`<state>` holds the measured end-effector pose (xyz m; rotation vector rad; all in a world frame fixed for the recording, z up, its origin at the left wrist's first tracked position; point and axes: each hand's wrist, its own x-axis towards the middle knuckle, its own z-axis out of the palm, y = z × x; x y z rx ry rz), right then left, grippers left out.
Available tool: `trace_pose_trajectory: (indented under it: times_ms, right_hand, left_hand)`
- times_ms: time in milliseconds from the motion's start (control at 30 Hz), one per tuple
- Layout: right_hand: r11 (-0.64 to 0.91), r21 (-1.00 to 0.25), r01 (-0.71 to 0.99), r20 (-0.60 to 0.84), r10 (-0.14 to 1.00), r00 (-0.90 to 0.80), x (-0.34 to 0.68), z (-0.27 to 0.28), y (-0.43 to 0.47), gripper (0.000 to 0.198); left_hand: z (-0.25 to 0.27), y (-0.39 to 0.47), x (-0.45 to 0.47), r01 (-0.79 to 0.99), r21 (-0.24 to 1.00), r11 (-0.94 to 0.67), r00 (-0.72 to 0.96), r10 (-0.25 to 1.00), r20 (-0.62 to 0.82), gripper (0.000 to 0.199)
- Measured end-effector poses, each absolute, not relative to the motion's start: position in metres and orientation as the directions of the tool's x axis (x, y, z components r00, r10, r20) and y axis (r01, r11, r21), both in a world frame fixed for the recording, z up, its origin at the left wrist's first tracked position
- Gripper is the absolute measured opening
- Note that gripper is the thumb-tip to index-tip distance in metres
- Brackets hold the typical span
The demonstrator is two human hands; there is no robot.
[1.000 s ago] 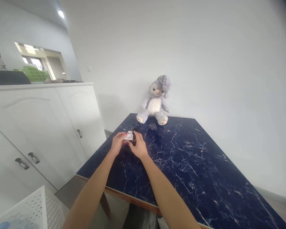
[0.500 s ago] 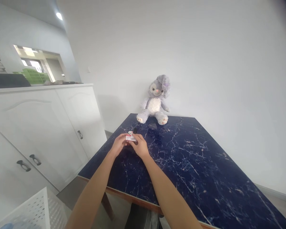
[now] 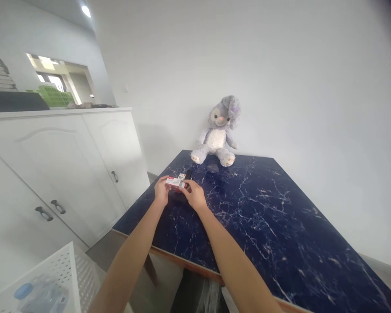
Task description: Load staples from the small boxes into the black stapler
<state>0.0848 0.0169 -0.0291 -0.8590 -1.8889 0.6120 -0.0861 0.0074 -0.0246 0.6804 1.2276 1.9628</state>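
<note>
A small red and white box (image 3: 173, 182) is held over the near-left part of the dark blue marbled table (image 3: 247, 217). My left hand (image 3: 161, 190) grips its left end, thumb and fingers closed on it. At the other end, my right hand (image 3: 195, 194) has its thumb and fingers closed at the box's right edge. Right behind the box is a black object (image 3: 188, 174), partly covered by my right fingers; its kind I cannot make out. Another white printed piece (image 3: 181, 176) shows beside the box, too small to tell whether it is separate.
A grey-purple plush toy (image 3: 217, 139) sits against the wall at the table's far edge. White cabinets (image 3: 58, 156) stand on the left, with a green basket (image 3: 54, 95) on top. A white perforated basket (image 3: 73, 269) holding plastic bottles (image 3: 44, 293) is at lower left.
My hands have moved slightly apart, and more of the box's red and white side shows between them. The whole view has shifted a little.
</note>
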Motion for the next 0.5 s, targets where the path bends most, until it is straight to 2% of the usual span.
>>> trace_pose_trajectory:
  times_ms: [133,367,500]
  right_hand:
    - [0.65,-0.702,0.289,0.562,0.756,-0.336,0.0873,-0.0276,0.0159,0.029]
    - [0.672,-0.674,0.306,0.594,0.74,-0.316,0.0889,-0.0271,0.0153,0.027]
    - [0.681,-0.622,0.386,0.603,0.731,-0.318,0.0901,-0.0258,0.0127,0.029]
  left_hand:
    - [-0.0263,0.0104,-0.0918,-0.295,0.906,-0.304,-0.635,0.771,0.051,0.034]
    - [-0.0211,0.0072,-0.0872,-0.273,0.927,-0.257,-0.534,0.842,0.076,0.038]
    - [-0.0214,0.0078,-0.0854,-0.17,0.942,-0.289,-0.617,0.777,0.127,0.045]
